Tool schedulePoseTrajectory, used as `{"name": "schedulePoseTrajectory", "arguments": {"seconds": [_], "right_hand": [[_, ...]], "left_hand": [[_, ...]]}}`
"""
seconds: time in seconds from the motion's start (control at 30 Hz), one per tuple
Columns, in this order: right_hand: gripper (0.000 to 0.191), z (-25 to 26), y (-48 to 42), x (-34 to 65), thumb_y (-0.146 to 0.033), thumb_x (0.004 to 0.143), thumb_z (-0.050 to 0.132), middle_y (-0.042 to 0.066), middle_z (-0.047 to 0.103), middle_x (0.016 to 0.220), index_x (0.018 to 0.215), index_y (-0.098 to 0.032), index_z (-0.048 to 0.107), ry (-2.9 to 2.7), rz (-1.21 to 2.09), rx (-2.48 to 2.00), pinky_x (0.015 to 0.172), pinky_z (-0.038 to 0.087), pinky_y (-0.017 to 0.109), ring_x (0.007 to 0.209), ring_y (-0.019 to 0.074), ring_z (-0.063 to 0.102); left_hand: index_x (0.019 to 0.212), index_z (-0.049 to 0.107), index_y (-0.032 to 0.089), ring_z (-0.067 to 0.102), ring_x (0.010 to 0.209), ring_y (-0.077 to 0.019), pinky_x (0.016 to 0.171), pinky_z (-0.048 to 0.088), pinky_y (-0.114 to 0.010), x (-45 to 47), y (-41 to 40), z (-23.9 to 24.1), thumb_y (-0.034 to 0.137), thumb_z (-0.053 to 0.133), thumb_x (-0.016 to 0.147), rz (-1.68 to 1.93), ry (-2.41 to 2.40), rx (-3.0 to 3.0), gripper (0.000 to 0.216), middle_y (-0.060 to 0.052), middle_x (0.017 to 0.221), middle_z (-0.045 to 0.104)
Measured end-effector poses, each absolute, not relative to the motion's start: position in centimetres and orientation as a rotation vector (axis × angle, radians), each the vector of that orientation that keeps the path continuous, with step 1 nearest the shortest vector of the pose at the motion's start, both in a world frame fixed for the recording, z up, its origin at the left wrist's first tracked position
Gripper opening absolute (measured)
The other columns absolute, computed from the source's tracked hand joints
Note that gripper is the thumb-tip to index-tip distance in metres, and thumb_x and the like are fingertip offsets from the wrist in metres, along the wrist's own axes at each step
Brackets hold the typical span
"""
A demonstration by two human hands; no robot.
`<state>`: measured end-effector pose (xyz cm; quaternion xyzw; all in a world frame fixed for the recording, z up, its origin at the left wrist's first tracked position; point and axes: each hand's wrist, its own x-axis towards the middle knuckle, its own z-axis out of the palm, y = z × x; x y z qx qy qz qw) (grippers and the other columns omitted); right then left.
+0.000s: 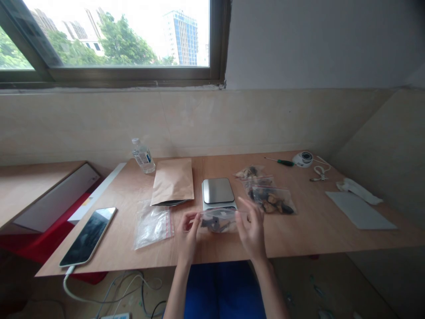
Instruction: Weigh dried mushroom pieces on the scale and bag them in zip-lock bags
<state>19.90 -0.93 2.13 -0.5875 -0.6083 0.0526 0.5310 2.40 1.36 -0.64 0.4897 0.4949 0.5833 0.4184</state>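
Note:
Between my two hands is a clear zip bag [219, 226] with dark pieces inside, in front of the digital scale [218, 191]. My left hand [188, 232] pinches the bag's upper left corner. My right hand [252, 228] is at its upper right corner, with thumb and a finger at the edge and the other fingers raised. The scale has a bare metal plate; its front part is partly hidden by the bag. Left of my left hand lie flat clear zip bags [152, 223]. Filled zip bags [274, 200] with brown and dark pieces lie beyond my right hand.
A brown paper pouch [173, 181] and water bottle [143, 156] are at the back left. A phone [88, 237] with a cable lies near the left edge. A green screwdriver [284, 162], white camera [303, 159] and white sheet [360, 210] lie to the right.

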Motion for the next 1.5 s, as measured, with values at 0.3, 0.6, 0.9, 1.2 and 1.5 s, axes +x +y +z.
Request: {"name": "schedulePoseTrajectory", "arguments": {"seconds": [0.3, 0.6, 0.9, 1.2, 1.5], "right_hand": [[0.015, 5.4, 1.9, 17.0, -0.025, 0.089, 0.053, 0.002, 0.068, 0.08, 0.078, -0.021, 0.063, -2.25, 0.124, -1.275, 0.098, 0.028, 0.041, 0.092, 0.0182, 0.058], [0.022, 4.5, 2.7, 16.5, -0.014, 0.089, 0.05, -0.001, 0.066, 0.064, 0.073, -0.02, 0.064, -2.244, 0.112, -1.229, 0.092, 0.032, 0.034, 0.064, 0.0128, 0.058], [0.025, 3.7, 3.3, 18.4, -0.01, 0.087, 0.052, 0.0, 0.073, 0.079, 0.077, -0.024, 0.07, -2.201, 0.243, -1.229, 0.087, 0.035, 0.032, 0.073, 0.0139, 0.061], [0.019, 4.2, 3.0, 18.3, -0.017, 0.089, 0.052, 0.003, 0.073, 0.087, 0.09, -0.022, 0.071, -2.257, 0.269, -1.246, 0.081, 0.04, 0.03, 0.084, 0.0164, 0.062], [0.031, 3.2, 3.4, 18.7, 0.0, 0.083, 0.046, 0.002, 0.072, 0.077, 0.08, -0.02, 0.069, -2.247, 0.193, -1.261, 0.082, 0.036, 0.03, 0.07, 0.0132, 0.062]], "left_hand": [[0.083, 0.064, 0.018, 0.063, 0.084, -0.0193, 0.076, 0.052, -0.031, 2.2, 1.1, 0.4, 0.038, 0.061, 0.079, 1.458, 1.215, 1.386, 0.021, -0.005, 0.084, 0.066], [0.083, 0.065, 0.019, 0.061, 0.085, -0.0195, 0.078, 0.047, -0.029, 1.9, 0.9, 0.8, 0.035, 0.058, 0.081, 1.438, 1.252, 1.499, 0.017, -0.004, 0.084, 0.066], [0.082, 0.065, 0.019, 0.061, 0.083, -0.0191, 0.075, 0.047, -0.028, 1.5, 1.1, 0.0, 0.041, 0.061, 0.078, 1.419, 1.298, 1.381, 0.023, -0.004, 0.083, 0.066], [0.084, 0.066, 0.02, 0.063, 0.085, -0.0191, 0.078, 0.047, -0.029, 1.4, 1.4, -0.2, 0.039, 0.06, 0.08, 1.33, 1.311, 1.438, 0.02, -0.004, 0.086, 0.068], [0.085, 0.067, 0.019, 0.063, 0.079, -0.0175, 0.069, 0.049, -0.025, 1.3, 1.6, -0.2, 0.039, 0.061, 0.078, 1.358, 1.296, 1.412, 0.022, -0.004, 0.082, 0.068]]}}
